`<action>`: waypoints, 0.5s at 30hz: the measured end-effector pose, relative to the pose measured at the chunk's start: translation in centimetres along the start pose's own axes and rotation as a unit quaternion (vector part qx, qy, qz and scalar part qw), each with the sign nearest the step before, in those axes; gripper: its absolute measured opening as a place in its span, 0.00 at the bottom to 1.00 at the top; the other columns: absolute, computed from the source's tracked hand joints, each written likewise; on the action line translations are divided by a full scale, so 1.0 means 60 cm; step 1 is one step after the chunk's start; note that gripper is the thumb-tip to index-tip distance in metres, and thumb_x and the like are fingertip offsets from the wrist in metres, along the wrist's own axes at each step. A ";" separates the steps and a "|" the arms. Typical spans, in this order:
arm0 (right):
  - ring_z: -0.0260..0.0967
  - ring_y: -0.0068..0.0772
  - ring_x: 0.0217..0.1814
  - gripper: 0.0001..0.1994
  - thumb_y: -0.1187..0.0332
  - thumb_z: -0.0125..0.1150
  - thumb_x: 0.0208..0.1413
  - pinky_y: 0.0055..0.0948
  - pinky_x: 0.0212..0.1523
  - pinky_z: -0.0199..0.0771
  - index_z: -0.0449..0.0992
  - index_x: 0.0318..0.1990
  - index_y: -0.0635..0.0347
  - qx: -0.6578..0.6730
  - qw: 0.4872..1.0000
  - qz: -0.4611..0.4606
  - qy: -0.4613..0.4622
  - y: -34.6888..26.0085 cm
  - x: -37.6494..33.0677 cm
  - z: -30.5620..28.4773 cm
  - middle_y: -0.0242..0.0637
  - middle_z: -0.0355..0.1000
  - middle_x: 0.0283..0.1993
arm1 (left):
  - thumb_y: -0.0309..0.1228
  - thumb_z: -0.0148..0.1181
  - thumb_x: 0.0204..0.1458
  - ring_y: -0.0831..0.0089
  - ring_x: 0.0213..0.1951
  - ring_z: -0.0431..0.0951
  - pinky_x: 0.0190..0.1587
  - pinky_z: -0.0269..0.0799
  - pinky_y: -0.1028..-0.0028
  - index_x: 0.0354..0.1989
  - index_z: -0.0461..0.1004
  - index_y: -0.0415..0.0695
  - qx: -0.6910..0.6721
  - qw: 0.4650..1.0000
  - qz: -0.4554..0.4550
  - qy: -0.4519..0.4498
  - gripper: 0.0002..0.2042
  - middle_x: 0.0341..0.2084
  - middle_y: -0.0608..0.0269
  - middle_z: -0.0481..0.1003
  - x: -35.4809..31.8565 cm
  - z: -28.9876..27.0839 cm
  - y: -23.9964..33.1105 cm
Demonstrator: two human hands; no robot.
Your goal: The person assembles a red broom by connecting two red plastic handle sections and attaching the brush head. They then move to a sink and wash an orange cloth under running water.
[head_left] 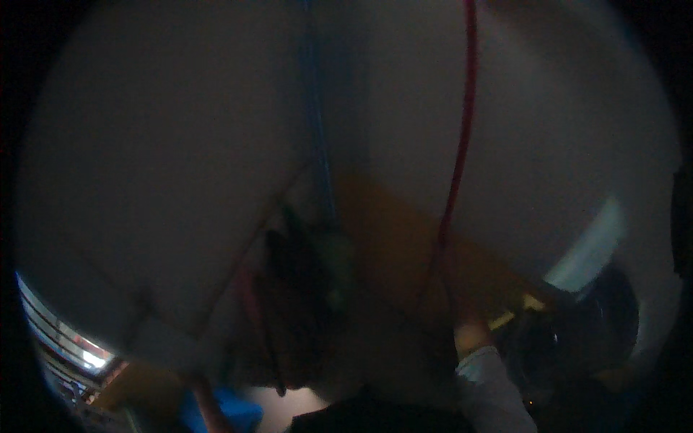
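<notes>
Visibility is poor; most of the area lies in deep shadow. The right hand (pixel 471 336) extends from a pale sleeve (pixel 498 386) at the lower right of centre. Its fingers fade into the dark, so whether they are spread, pressed together or pinching anything cannot be told. The red cord (pixel 466 108) hangs from the upper edge, curves down and fades just above this hand; contact cannot be confirmed. Behind the cord's lower part is an orange-brown panel (pixel 390 231). The left forearm (pixel 208 405) shows at the lower left, in front of a blue object (pixel 242 413); the state of the left hand cannot be told. A blue cord (pixel 317 115) hangs left of the red one. A pale strip (pixel 588 249) slants at the right.
</notes>
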State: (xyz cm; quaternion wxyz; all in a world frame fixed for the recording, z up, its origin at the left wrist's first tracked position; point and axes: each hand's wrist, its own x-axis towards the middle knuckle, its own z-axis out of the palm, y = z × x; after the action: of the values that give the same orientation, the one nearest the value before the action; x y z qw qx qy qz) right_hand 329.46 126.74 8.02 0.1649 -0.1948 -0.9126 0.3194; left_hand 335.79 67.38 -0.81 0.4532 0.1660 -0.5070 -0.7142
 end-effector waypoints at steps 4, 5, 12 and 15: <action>0.67 0.42 0.52 0.26 0.55 0.51 0.63 0.39 0.54 0.67 0.63 0.62 0.63 0.014 1.000 -0.013 -0.004 -0.044 0.167 0.065 0.47 0.69 0.55 | 0.56 0.48 0.58 0.54 0.65 0.57 0.67 0.49 0.55 0.67 0.54 0.41 0.028 0.999 0.011 0.037 0.36 0.66 0.54 0.56 0.056 0.073 -0.014; 0.67 0.42 0.53 0.26 0.54 0.51 0.63 0.39 0.54 0.67 0.63 0.62 0.63 0.015 1.000 -0.018 -0.007 -0.049 0.215 0.080 0.47 0.68 0.55 | 0.56 0.47 0.58 0.54 0.65 0.57 0.67 0.49 0.55 0.67 0.54 0.41 0.035 0.998 0.013 0.047 0.36 0.66 0.54 0.56 0.060 0.094 -0.022; 0.66 0.43 0.55 0.28 0.53 0.52 0.62 0.40 0.56 0.66 0.62 0.63 0.63 0.032 0.999 -0.031 -0.014 -0.087 0.404 0.134 0.48 0.67 0.57 | 0.56 0.46 0.59 0.55 0.66 0.56 0.67 0.48 0.56 0.68 0.53 0.42 0.068 0.994 0.007 0.089 0.36 0.67 0.55 0.55 0.052 0.177 -0.010; 0.66 0.43 0.56 0.29 0.53 0.53 0.61 0.40 0.56 0.65 0.62 0.63 0.63 0.034 0.999 -0.035 -0.013 -0.082 0.426 0.154 0.49 0.67 0.58 | 0.57 0.46 0.59 0.55 0.66 0.55 0.68 0.47 0.56 0.68 0.53 0.42 0.074 0.993 0.007 0.093 0.37 0.67 0.55 0.55 0.039 0.178 -0.005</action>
State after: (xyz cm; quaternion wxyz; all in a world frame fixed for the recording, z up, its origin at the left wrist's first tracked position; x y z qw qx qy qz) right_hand 302.05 130.21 8.83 0.1701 -0.1531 -0.9095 0.3471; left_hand 326.94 71.60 4.03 0.4896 0.2617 -0.5153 -0.6529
